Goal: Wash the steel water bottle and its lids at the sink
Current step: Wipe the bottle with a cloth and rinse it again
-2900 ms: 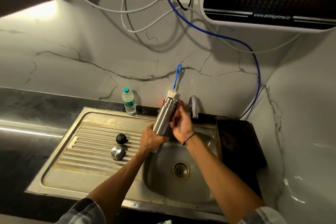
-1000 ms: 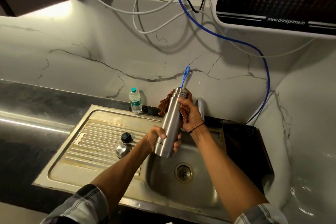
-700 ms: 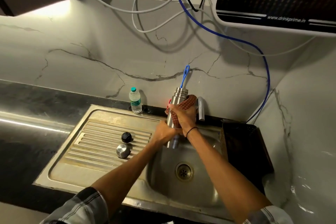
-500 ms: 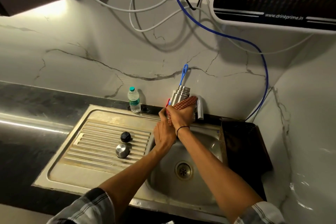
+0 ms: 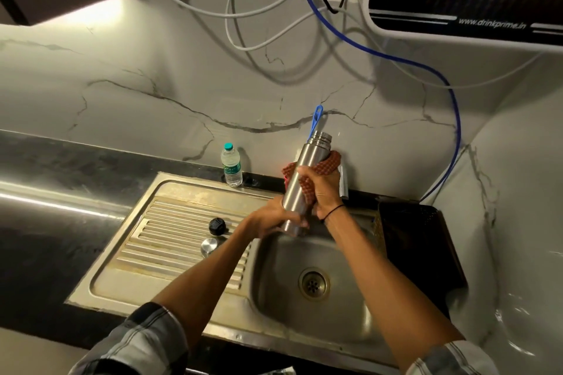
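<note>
1. Steel is what we see most of: the bottle is held tilted above the back edge of the sink, its open threaded mouth pointing up and away from us toward the wall.
2. Our left hand grips the bottle near its base, fingers curled round it.
3. Our right hand is wrapped round the middle of the bottle, pressing a reddish-brown scrubbing cloth against its side; the cloth bunches out behind the bottle.
4. A blue brush handle sticks up just behind the bottle's mouth; we cannot tell what it rests on.
5. Two lids lie on the ribbed drainboard to the left of the basin: a black cap and, just in front of it, a steel cap. They sit close together, apart from both hands.
6. A small plastic water bottle stands upright at the back of the drainboard against the wall.
7. A dark tabletop runs off to the left, and a dark tray sits to the right of the sink.
</note>
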